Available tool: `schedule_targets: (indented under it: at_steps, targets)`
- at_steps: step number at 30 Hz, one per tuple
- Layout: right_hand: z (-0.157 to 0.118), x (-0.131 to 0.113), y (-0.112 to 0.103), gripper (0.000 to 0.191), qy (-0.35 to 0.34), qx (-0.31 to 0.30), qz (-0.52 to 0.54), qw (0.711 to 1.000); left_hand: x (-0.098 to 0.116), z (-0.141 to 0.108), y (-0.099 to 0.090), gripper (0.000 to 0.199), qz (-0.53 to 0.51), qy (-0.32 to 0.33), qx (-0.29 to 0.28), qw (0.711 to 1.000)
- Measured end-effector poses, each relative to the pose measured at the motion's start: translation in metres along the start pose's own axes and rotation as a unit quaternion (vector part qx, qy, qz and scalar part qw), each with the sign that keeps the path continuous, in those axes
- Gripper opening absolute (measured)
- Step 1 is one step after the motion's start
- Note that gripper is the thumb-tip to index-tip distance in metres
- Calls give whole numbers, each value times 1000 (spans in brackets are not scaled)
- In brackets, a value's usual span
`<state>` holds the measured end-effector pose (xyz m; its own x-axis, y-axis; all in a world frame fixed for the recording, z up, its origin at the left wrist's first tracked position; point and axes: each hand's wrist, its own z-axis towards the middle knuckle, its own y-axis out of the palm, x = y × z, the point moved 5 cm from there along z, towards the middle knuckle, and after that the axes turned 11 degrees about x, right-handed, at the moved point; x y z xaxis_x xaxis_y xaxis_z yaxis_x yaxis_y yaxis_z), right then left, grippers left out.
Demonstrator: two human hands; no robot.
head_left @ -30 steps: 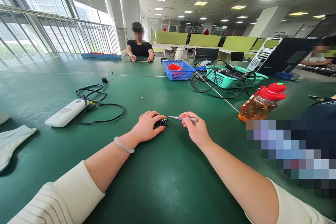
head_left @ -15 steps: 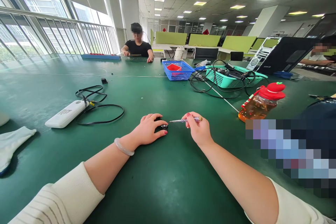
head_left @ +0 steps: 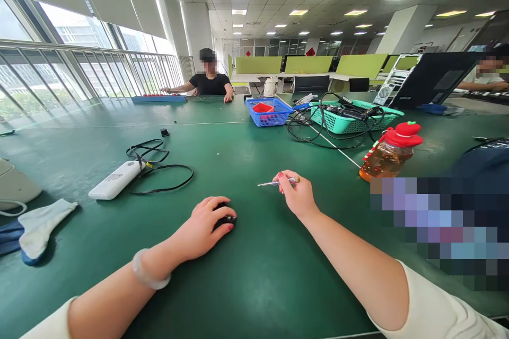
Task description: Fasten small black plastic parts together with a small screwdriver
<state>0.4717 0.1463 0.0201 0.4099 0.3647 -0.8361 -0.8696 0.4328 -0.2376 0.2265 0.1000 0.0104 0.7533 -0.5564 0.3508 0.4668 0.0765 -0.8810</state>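
Note:
My left hand rests on the green tabletop, its fingers wrapped over a small rounded black object. Most of that object is hidden under the palm; what shows resembles a computer mouse. To the right, my right hand pinches a screwdriver by its clear handle. The metal shaft points left and lies apart from the black object.
A white power bank with a black cable lies left. Beyond are a blue basket and a green basket with cables. A bottle stands right. A glove lies far left. A person sits opposite.
My left hand has drawn the black object back toward me and to the left, away from the screwdriver tip. The person opposite has reached an arm toward the blue tray. The view has shifted slightly.

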Motion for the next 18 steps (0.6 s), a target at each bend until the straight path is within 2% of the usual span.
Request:
schedule_targets:
  at_steps: [2,5,8,10,12,15,18]
  targets:
    - [0,-2,0,40,-11,0,-10,1000,-22,-22,-17,25,22,-30,6,999]
    - [0,-4,1,40,-22,-5,-22,1000,-69,-57,-44,31,61,-83,23,994]
    - [-1,-3,2,39,-28,-18,-26,999,-119,-89,-75,33,94,-137,73,983]
    - [-2,-2,4,39,-29,-26,-24,999,-144,-105,-93,30,106,-163,109,975]
    - [-2,-1,5,38,-27,-30,-21,999,-159,-115,-106,27,107,-176,134,969]
    - [-2,0,5,39,-28,-27,-19,999,-165,-122,-121,23,95,-197,184,958]
    - [-2,0,5,39,-29,-23,-18,999,-162,-125,-135,36,113,-253,249,928]
